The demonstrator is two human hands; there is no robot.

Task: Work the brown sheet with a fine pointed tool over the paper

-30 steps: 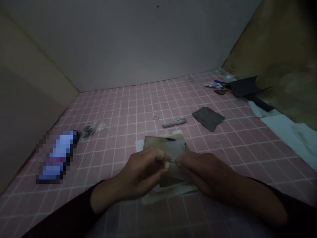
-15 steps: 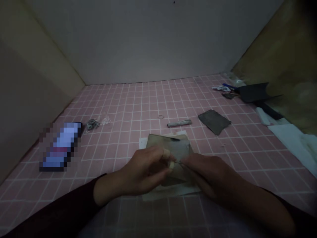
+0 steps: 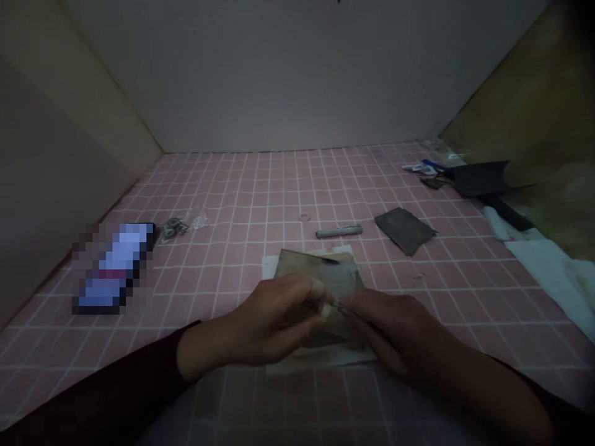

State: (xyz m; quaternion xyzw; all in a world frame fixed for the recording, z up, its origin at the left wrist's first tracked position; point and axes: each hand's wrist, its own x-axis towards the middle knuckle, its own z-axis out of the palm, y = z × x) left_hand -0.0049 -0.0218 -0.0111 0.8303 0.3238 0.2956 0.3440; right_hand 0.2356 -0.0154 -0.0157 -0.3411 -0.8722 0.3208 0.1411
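From the head view, my right grip (image 3: 390, 319) was pinched, thumb and forefinger together, on a thin, dark, stick-like piece (image 3: 340, 306). That piece sat between my two hands, its far end at the fingertips of my left grip (image 3: 274, 319). The left fingers were curled inward, a pale band (image 3: 317, 288) around one. A small pale piece (image 3: 326, 311) showed at the left thumb; in that dimness I could not tell whether I held it or wore it, nor whether those fingers were clamped.

I judged the thin piece light, fairly stiff and easy to roll, best taken near its end, with fingertips rather than the palm.

Below my grips lay a flat, greyish-brown sheet (image 3: 302, 263) over white paper (image 3: 268, 267), its corners loose enough, I guessed, to catch a knuckle. Just beyond were a grey cylinder (image 3: 339, 231) and a thin pale ring (image 3: 304, 217); beyond my right grip, a dark grey, flat sheet (image 3: 406, 231). The pink gridded bench (image 3: 242, 204) gave elbow room on both sides, while the grey back wall (image 3: 288, 74) stood well apart from my grips.
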